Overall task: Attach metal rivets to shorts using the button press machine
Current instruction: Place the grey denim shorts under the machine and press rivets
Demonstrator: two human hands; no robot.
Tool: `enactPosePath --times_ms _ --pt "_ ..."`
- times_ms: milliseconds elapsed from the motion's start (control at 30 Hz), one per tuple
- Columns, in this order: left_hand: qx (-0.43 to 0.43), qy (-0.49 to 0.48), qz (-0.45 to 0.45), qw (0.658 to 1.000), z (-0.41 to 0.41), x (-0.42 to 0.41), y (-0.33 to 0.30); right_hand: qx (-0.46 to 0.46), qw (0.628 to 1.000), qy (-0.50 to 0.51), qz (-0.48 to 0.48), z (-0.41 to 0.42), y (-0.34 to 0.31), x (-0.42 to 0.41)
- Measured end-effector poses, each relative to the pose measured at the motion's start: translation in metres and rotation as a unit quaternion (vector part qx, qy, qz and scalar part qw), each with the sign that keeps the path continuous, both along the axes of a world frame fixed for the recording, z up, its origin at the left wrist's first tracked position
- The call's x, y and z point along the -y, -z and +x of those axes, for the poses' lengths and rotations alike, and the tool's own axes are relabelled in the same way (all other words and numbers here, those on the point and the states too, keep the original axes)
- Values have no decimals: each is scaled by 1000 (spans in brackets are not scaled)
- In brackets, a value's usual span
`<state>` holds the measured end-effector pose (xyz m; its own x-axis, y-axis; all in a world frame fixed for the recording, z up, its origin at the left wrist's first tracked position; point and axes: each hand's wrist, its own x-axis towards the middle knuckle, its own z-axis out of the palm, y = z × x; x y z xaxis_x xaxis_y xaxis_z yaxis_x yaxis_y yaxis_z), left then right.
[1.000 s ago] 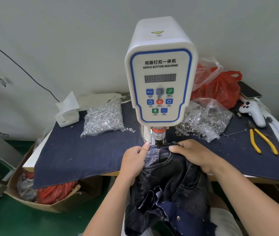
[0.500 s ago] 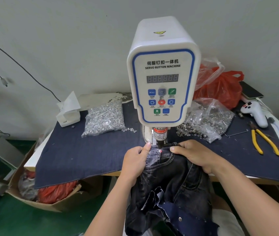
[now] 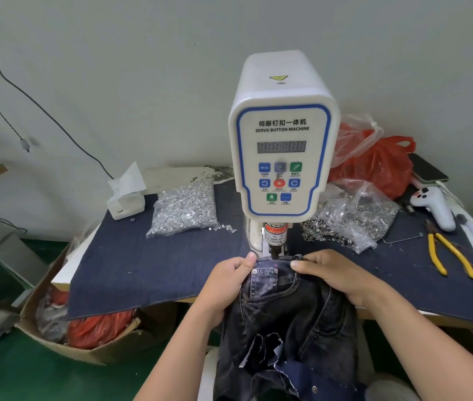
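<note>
Shorts [image 3: 290, 308] stretched under press machine [image 3: 283, 157], waistband pinched between left hand [image 3: 229, 280] and right hand [image 3: 333, 274].

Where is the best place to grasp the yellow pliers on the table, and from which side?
Take the yellow pliers by both handles together, from above. They lie flat on the blue cloth, handles spread toward the table's front edge, the dark jaws pointing toward the wall.

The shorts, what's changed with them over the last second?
The shorts have been drawn slightly toward the person, so the small pocket with a rivet at its corner now shows in front of the press head. Left hand and right hand still pinch the waistband; the table items are unmoved.
</note>
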<state>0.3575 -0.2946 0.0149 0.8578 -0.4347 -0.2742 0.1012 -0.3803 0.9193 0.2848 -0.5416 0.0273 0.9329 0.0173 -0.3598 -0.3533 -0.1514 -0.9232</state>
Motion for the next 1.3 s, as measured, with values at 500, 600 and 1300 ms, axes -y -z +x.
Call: enactPosePath --times_ms 500,600,1300 --pt "-74 70 -90 991 -13 -32 -33 51 985 -124 -107 -16 -32 -2" --pt "-59 77 -62 993 -15 -43 -35 54 979 -132 -146 -23 -33 7" --pt "-145 -26 -421 895 -45 -55 -37 69 919 -259 -289 -50 -32 -12"
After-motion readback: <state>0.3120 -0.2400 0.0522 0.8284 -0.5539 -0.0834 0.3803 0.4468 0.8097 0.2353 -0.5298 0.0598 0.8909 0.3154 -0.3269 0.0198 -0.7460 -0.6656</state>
